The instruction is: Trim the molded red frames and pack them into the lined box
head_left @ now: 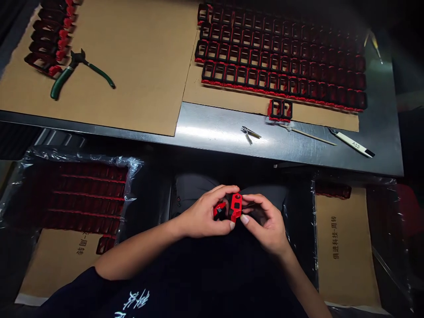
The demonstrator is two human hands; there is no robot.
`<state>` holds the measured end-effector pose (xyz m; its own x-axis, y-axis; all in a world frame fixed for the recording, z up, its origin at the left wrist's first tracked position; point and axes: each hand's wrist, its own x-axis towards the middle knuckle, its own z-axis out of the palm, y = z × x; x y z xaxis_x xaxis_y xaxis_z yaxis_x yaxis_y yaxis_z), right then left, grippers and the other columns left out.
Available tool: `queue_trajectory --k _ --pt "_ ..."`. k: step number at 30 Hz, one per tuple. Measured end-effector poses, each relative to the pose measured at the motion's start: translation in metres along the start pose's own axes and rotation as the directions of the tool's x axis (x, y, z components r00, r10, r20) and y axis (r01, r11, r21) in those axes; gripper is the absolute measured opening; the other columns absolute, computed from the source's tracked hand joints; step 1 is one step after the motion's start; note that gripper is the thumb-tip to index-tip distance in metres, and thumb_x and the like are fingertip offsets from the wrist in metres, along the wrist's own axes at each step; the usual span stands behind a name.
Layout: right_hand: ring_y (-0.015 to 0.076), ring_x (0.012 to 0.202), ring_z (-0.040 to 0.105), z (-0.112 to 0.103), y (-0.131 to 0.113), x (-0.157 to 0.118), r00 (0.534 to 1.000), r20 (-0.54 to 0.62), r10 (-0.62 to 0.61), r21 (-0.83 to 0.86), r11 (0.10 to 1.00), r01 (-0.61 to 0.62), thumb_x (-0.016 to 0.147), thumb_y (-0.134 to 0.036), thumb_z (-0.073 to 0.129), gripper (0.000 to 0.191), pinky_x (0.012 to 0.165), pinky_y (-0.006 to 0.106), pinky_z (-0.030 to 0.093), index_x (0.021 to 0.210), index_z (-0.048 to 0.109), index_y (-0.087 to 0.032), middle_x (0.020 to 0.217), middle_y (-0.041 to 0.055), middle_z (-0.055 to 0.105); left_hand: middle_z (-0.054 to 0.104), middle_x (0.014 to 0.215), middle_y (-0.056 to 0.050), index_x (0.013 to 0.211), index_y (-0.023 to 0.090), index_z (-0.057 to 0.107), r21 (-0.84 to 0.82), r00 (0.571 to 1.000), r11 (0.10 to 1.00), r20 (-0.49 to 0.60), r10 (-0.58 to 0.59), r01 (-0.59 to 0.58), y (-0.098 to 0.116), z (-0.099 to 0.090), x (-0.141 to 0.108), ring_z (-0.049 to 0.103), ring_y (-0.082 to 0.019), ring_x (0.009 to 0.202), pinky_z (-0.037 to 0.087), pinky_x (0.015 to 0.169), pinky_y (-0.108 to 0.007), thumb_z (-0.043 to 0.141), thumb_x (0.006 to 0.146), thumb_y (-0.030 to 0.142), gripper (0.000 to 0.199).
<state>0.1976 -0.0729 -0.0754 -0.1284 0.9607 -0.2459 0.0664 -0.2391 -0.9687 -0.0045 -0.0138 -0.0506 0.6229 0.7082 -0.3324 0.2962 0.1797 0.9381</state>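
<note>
Over my lap, in front of the metal table, my left hand (212, 214) grips a red and black plastic part (236, 202) between thumb and fingers. My right hand (265, 221) meets the part from the other side, its thumb and fingertips pinching the right edge. Part of the piece is hidden behind my left fingers. On the table ahead, two similar red and black frames (281, 110) stand side by side. Small nail clippers (251, 133), a thin wooden stick (313, 135) and a white-handled knife marked A55 (353, 143) lie along the table's near edge.
Rows of red and black frames (245, 75) fill cardboard at the back right. Green-handled pliers (79, 70) lie on cardboard (139, 79) at left, near more frames (49, 39). Plastic-lined bins flank me, the left holding rows of parts (89, 194), the right cardboard (347, 251).
</note>
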Motion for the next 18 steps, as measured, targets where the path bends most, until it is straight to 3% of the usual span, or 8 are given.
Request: queue_trajectory --k 2,4,6,8,10,12,15,18 --pt "-0.0056 0.094 0.062 -0.002 -0.003 -0.001 0.980 -0.021 -0.199 -0.225 0.956 0.189 0.078 -0.023 0.069 0.040 0.085 0.004 0.056 0.117 0.061 -0.020 0.105 0.0002 0.063 0.061 0.110 -0.011 0.132 0.013 0.047 -0.273 0.963 0.926 0.142 -0.228 0.260 -0.003 0.000 0.001 0.063 -0.016 0.085 0.056 0.069 -0.029 0.069 0.081 0.047 0.065" --pt "-0.0071 0.090 0.061 -0.001 -0.004 -0.002 0.956 -0.031 -0.292 -0.349 0.899 0.264 0.076 -0.018 0.071 0.038 0.083 0.002 0.055 0.113 0.062 -0.020 0.100 -0.0023 0.064 0.060 0.090 -0.007 0.123 0.011 0.049 -0.400 0.905 0.815 0.256 -0.339 0.419 -0.003 0.001 0.003 0.058 -0.012 0.065 0.049 0.052 -0.022 0.065 0.083 0.064 0.068" --pt "-0.0081 0.083 0.062 0.001 -0.004 -0.003 0.973 -0.046 -0.226 -0.297 0.933 0.203 0.079 -0.019 0.069 0.029 0.079 -0.001 0.053 0.107 0.064 -0.017 0.093 -0.0029 0.066 0.054 0.071 -0.002 0.111 0.009 0.052 -0.364 0.861 0.786 0.303 -0.408 0.500 -0.002 0.001 0.006 0.050 -0.010 0.053 0.043 0.044 -0.020 0.055 0.084 0.078 0.074" --pt "-0.0066 0.078 0.063 0.004 -0.003 -0.002 1.000 -0.022 0.022 -0.087 0.996 -0.024 0.080 -0.029 0.068 0.026 0.075 -0.002 0.053 0.099 0.065 -0.011 0.088 0.0003 0.066 0.054 0.067 -0.003 0.105 0.008 0.054 -0.269 0.853 0.818 0.286 -0.437 0.509 0.000 0.001 0.007 0.052 -0.011 0.053 0.045 0.047 -0.022 0.047 0.084 0.084 0.079" --pt "-0.0030 0.070 0.062 0.006 -0.001 0.001 0.942 0.060 0.332 0.189 0.922 -0.337 0.074 -0.045 0.073 0.044 0.068 0.003 0.053 0.093 0.061 -0.006 0.083 0.0037 0.065 0.064 0.092 -0.011 0.117 0.009 0.056 -0.096 0.922 0.921 0.127 -0.366 0.378 0.001 0.000 0.006 0.060 -0.014 0.068 0.053 0.060 -0.027 0.058 0.079 0.082 0.082" --pt "-0.0006 0.059 0.056 0.005 -0.001 0.005 0.826 0.174 0.537 0.421 0.717 -0.555 0.061 -0.055 0.080 0.064 0.057 0.010 0.050 0.090 0.052 -0.006 0.074 0.0021 0.060 0.060 0.127 -0.015 0.139 0.014 0.048 0.165 0.994 0.980 -0.041 -0.105 0.111 0.000 0.000 0.003 0.063 -0.013 0.080 0.057 0.071 -0.028 0.078 0.073 0.065 0.088" --pt "0.0007 0.049 0.047 0.003 -0.003 0.013 0.709 0.316 0.630 0.556 0.483 -0.677 0.045 -0.057 0.085 0.079 0.048 0.013 0.041 0.090 0.039 -0.010 0.062 -0.0038 0.051 0.054 0.140 -0.015 0.148 0.018 0.038 0.446 0.967 0.871 -0.041 0.252 -0.208 -0.001 0.002 0.000 0.066 -0.017 0.101 0.059 0.081 -0.028 0.082 0.077 0.035 0.086" --pt "0.0009 0.046 0.044 0.004 -0.006 0.021 0.685 0.385 0.618 0.562 0.432 -0.705 0.044 -0.055 0.085 0.081 0.046 0.013 0.037 0.090 0.035 -0.011 0.058 -0.0058 0.046 0.059 0.131 -0.014 0.142 0.014 0.042 0.502 0.935 0.819 -0.053 0.351 -0.279 -0.001 0.004 0.000 0.063 -0.022 0.116 0.059 0.092 -0.033 0.078 0.078 0.025 0.074"
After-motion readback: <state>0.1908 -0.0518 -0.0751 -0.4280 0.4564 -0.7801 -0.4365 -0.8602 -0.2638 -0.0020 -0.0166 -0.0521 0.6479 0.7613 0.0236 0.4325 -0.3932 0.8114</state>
